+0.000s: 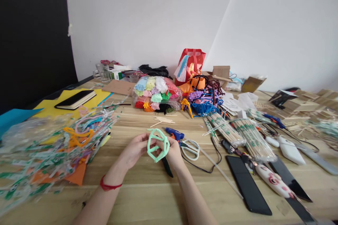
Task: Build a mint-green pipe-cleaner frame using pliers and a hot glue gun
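A mint-green open frame (150,146), cage-like and apparently bent from pipe cleaners, is raised above the middle of the table. My left hand (135,152) grips its left side, fingers closed around the edge. On the opposite side, my right hand (174,154) also holds the frame, with its fingertips partly hidden behind it. Just beyond my right hand lies a blue glue gun (177,133) with an orange part. Under the hands, a dark tool handle (167,168) rests on the wood. White-handled scissors (197,153) sit right of my right hand.
Plastic wrappers (52,154) cover the left side. A bag of coloured pipe cleaners (156,95) stands at the back, near a red gift bag (194,59). Bundled wooden sticks (252,137) and a black phone (246,182) lie right. A black cable (208,171) curves beside the scissors.
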Action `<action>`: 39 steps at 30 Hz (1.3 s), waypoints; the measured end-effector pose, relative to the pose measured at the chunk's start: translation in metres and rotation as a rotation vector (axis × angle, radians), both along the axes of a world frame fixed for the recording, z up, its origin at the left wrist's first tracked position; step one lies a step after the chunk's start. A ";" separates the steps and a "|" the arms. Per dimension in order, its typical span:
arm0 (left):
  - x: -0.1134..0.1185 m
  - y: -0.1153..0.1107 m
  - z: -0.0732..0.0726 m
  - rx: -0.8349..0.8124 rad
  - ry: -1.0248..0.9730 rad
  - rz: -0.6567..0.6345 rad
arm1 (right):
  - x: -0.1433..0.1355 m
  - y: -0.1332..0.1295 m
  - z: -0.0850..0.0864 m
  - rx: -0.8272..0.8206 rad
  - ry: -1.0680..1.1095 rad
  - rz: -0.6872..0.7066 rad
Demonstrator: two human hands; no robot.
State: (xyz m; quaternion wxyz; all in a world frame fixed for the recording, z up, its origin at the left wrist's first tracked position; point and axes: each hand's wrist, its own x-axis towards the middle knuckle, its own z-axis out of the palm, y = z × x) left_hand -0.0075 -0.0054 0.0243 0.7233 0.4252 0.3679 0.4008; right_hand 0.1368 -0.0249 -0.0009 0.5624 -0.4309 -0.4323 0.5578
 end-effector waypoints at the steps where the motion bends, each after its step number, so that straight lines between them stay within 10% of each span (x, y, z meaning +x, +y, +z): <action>1: -0.001 0.000 0.001 0.014 0.015 -0.003 | 0.000 0.000 0.000 -0.007 0.009 0.012; 39: 0.001 0.007 -0.007 0.181 0.172 0.051 | 0.003 -0.002 0.010 -0.025 0.132 0.076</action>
